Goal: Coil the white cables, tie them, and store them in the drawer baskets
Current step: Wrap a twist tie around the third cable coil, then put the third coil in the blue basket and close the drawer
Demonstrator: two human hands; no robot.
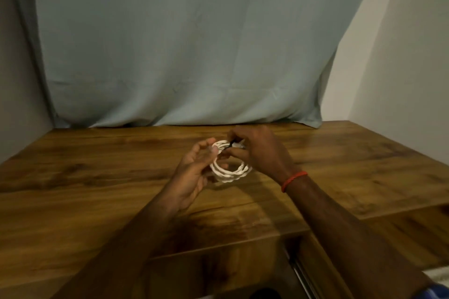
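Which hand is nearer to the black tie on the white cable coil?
Right. The right hand pinches the black tie atop the coil; the left hand holds the coil beside it.

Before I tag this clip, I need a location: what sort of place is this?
Likely a home room set up for recording: a wood-grain table against plain walls, a pale blue sheet hung as backdrop, and what looks like a drawer rail at the table's near edge.

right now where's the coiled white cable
In the head view, the coiled white cable is held over the middle of the wooden table, between the left hand and right hand.
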